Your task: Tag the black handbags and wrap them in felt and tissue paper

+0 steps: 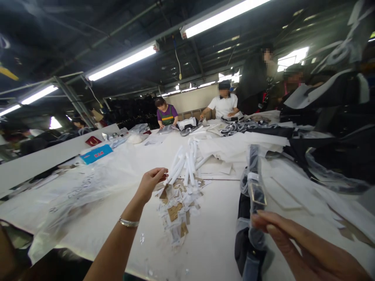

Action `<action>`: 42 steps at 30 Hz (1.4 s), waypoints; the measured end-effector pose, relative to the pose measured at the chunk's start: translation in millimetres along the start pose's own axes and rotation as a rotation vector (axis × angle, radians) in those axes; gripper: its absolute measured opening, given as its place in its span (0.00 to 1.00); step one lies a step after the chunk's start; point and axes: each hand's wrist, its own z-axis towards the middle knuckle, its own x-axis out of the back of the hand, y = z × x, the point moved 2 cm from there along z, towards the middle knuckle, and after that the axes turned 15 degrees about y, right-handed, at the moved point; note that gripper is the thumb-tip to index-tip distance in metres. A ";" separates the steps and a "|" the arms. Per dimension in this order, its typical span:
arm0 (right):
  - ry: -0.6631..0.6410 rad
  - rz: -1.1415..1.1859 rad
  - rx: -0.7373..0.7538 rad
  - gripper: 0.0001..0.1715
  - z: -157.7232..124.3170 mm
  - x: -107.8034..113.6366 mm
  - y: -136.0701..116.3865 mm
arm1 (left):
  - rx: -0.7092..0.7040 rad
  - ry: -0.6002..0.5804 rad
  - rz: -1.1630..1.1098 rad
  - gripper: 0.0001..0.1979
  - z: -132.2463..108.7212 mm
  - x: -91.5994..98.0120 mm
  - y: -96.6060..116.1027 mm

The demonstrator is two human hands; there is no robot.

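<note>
A factory workshop: fluorescent tube lights point(123, 62) hang beneath a dark metal roof point(215, 52), a long white bench point(216, 230) carries heaped cardboard scraps point(175, 212), white tubes point(176, 170) and a plastic-wrapped buckled strap point(258, 191), and co-workers point(224, 106) handle pieces along its far side.

The single view looks from the wearer's head, forward and down across the white surface point(218, 222), wide enough to take in a fluorescent ceiling light point(225, 18). The right grip point(304, 242) is closest to the lens, the left grip point(151, 182) farther out, a white-shirted co-worker point(223, 106) well beyond.
</note>
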 end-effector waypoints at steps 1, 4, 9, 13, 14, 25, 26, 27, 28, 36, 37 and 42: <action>-0.050 -0.010 0.076 0.14 2.6 -9.1 -9.1 | -0.011 -0.006 -0.043 0.20 -3.0 -2.0 17.2; -0.161 0.077 0.154 0.12 13.2 -36.8 -31.7 | -0.050 -0.038 -0.149 0.22 -18.5 -14.0 68.1; -0.273 0.177 0.077 0.19 31.6 -76.0 -46.0 | -0.099 -0.172 -0.290 0.19 -61.0 -47.3 134.5; -0.351 0.278 -0.030 0.23 35.5 -85.9 -49.8 | -0.121 -0.281 -0.397 0.16 -93.6 -76.3 163.9; -0.362 0.326 -0.065 0.22 34.9 -84.9 -50.3 | -0.122 -0.307 -0.421 0.16 -99.7 -82.8 168.4; -0.363 0.537 -0.330 0.20 24.7 -40.4 -40.6 | -0.186 -0.335 -0.442 0.15 -127.2 -125.4 176.8; -0.349 0.525 -0.331 0.19 24.1 -37.2 -40.5 | -0.189 -0.336 -0.446 0.15 -129.2 -128.1 176.5; -0.327 0.498 -0.329 0.18 23.7 -34.4 -40.1 | -0.187 -0.339 -0.451 0.15 -131.3 -130.7 176.4; -0.295 0.463 -0.325 0.16 23.4 -31.7 -39.1 | -0.181 -0.345 -0.458 0.15 -133.4 -133.1 176.5; -0.012 0.401 -0.319 0.17 19.7 -6.2 -20.8 | -0.016 -0.442 -0.484 0.16 -147.0 -146.3 165.0; 0.020 0.414 -0.320 0.16 19.1 -1.7 -18.4 | -0.007 -0.460 -0.475 0.16 -148.1 -147.3 160.7; 0.083 0.449 -0.515 0.20 14.2 15.5 -2.6 | 0.026 -0.511 -0.415 0.16 -152.4 -150.9 136.0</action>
